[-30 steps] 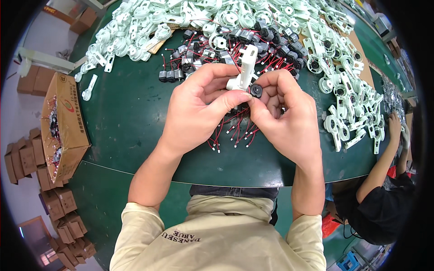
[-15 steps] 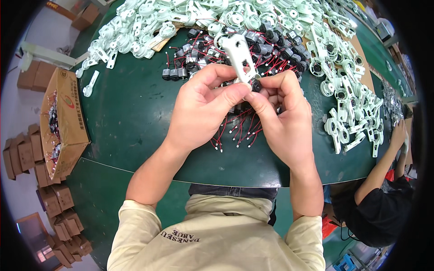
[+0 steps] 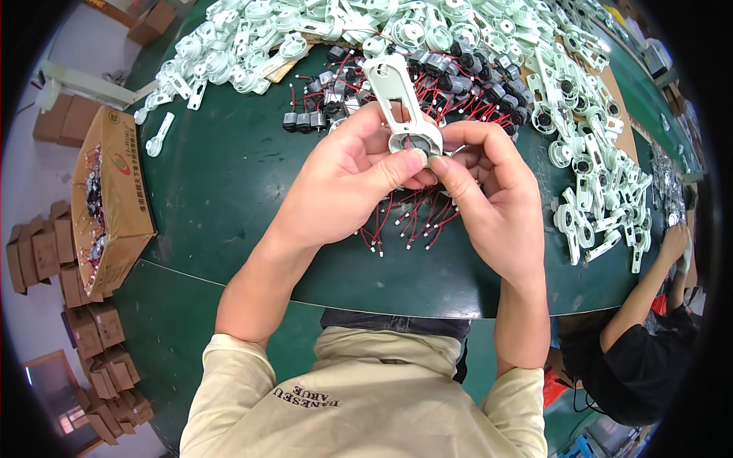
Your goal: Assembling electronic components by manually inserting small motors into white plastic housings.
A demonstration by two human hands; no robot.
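Between my two hands is a pale green-white plastic housing, a long slotted arm with a ring at its near end. A small grey motor with a bit of red wire sits in that ring, partly hidden by my thumbs. My left hand grips the ring's left side, thumb on top and fingers underneath. On the right edge, my right hand pinches the ring with thumb and fingers. Just beyond my hands lies a heap of small grey and black motors with red wires, some showing below my fingers.
Many pale housings are piled along the far side of the green table, with more housings at the right. A carton of wired parts stands left. At right, a co-worker's arm reaches over the table.
The housing has turned, so its slotted face and ring now show. The dark round part at my right fingertips is out of sight, and a motor shows inside the ring.
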